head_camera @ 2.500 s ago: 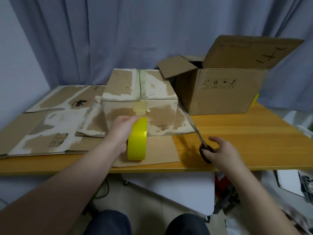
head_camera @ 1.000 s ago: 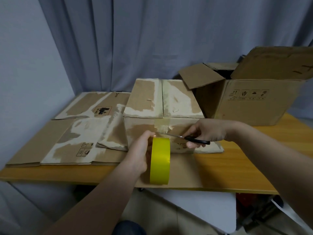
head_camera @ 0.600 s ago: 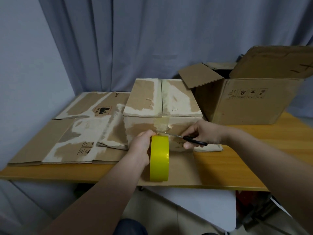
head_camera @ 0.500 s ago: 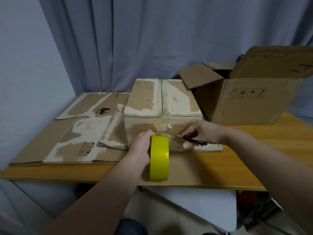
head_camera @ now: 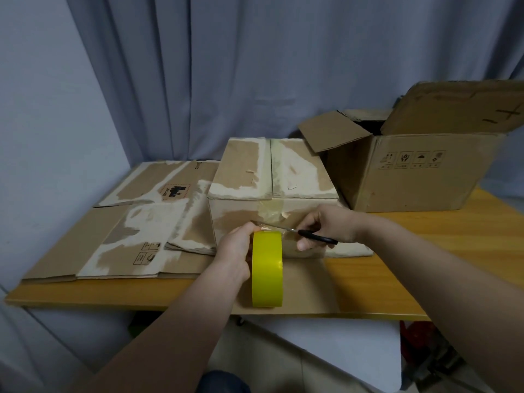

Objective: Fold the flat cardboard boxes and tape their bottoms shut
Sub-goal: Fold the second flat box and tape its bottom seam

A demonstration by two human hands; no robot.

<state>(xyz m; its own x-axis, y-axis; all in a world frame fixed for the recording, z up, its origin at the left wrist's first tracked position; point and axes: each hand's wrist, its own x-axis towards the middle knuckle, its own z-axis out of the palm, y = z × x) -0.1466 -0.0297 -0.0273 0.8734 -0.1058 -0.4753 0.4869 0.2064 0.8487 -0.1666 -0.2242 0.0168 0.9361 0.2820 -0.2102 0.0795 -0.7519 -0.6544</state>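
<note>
In the head view, the folded box (head_camera: 272,180) is seen standing bottom-up on the counter (head_camera: 442,245), so that its closed flaps face upward for sealing. A strip of clear tape is laid along the centre seam and down the near wall. The yellow tape roll (head_camera: 268,268) is held on edge just in front of that wall, gripped by the left hand (head_camera: 235,251), apparently so that the short stretch of tape between roll and box is pulled taut. The scissors (head_camera: 312,236) are grasped by the right hand (head_camera: 326,226), with the blades set across that stretch just above the roll; the cut is judged to be the step in hand. Flat cardboard boxes (head_camera: 127,245) are stacked at the left, touching the folded one, presumably placed within reach for folding. A larger open box (head_camera: 419,171) is placed behind at the right.
</note>
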